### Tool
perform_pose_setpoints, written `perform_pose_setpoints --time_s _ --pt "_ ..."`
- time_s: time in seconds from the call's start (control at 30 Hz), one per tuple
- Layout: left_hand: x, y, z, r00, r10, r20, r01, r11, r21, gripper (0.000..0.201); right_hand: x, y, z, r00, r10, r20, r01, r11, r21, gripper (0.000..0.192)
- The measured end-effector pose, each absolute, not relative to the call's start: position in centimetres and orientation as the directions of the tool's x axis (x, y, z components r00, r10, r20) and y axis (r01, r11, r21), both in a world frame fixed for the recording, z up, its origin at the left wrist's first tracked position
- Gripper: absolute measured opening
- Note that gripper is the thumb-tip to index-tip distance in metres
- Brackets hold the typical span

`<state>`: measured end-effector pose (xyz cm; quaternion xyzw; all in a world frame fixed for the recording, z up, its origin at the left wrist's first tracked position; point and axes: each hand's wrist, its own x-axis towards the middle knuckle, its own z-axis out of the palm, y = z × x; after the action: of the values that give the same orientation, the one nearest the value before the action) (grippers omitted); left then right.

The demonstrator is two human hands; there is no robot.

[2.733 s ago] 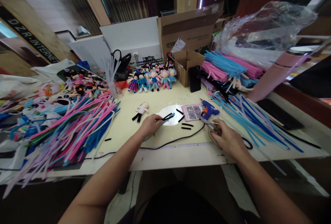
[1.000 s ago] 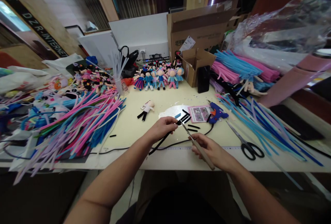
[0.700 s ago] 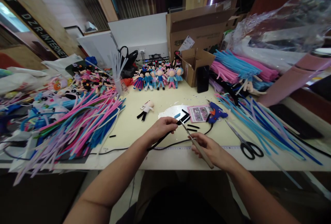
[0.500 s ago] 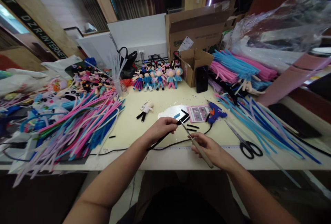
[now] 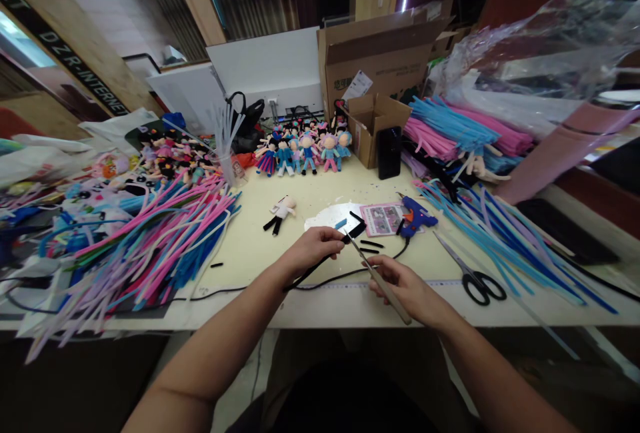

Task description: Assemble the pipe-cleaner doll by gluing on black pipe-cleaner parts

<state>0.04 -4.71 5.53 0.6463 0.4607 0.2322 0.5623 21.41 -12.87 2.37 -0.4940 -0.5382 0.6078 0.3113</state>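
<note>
My left hand [image 5: 314, 248] pinches a long black pipe cleaner [image 5: 320, 263] just above the pale yellow table [image 5: 250, 246]; its short end sticks out past my fingers and its tail trails back toward my wrist. My right hand [image 5: 407, 288] grips a thin tan-handled tool with a metal tip [image 5: 383, 283], and the tip points at the black end by my left fingers. Short black cut pieces [image 5: 371, 244] lie on the table just beyond both hands, next to a shiny oval plate [image 5: 330, 215].
Black scissors [image 5: 473, 276] lie to the right of my right hand. A blue glue gun [image 5: 413, 211] rests on a pink card. A small doll [image 5: 280, 210] lies mid-table, a doll row [image 5: 303, 150] behind. Heaps of pipe cleaners [image 5: 150, 240] flank left and right [image 5: 505, 233]; boxes [image 5: 380, 63] stand behind.
Since the earliest frame my right hand left the scissors on the table and now holds the thin tool. My left hand lifted the black pipe cleaner. Over the last second almost nothing moved.
</note>
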Motion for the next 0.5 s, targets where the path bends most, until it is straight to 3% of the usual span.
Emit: perform_pose_setpoints --time_s 0.5 --pt "0.21 -4.86 5.81 0.482 0.848 -0.221 0.335 0.055 0.941 0.017 21.38 -12.85 2.11 -0.304 0.92 -0.246 0.153 -0.208 -0.966 0.05"
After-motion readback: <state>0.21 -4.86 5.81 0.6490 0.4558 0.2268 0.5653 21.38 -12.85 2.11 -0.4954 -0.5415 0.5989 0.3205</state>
